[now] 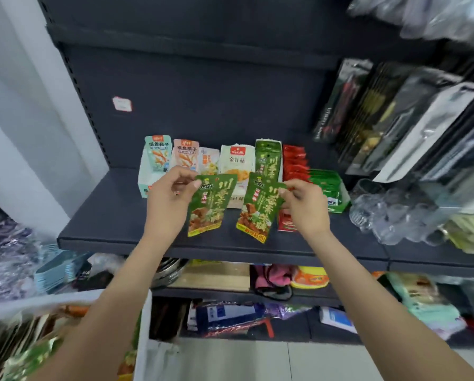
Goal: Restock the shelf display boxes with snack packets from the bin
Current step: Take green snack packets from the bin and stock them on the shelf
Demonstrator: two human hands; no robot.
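A: Starting at the far left, what is sitting down there by the person's elbow?

B: The white bin (145, 320) is standing at the lower left, with more snack packets showing inside it, blurred. Moving right, the left hand (167, 196) is pinching a green packet (209, 204) by its top corner, thumb on the front, fingers curled behind.

A: And the other one?

B: The right hand (303, 204) is pinching a second green packet (260, 210) at its upper right edge in the same way. Both packets are hanging upright in the air, just in front of the row of display boxes on the dark shelf (106, 232).

A: So which step is this?

B: I'd judge the carrying is finished and the placing is beginning. The person is holding a matching pair up to the row, probably sorting out where they belong.

A: Where do they belong?

B: The tall green display box (269, 158), behind and between the two hands, is showing the same print. Left of it are standing the teal box (154, 166) and the pale box (237, 166); to its right are lying red packets (295, 163).

A: What does the next move need?

B: Lifting each packet over the green box's front wall and sliding it in upright, face forward, without toppling the neighbours.
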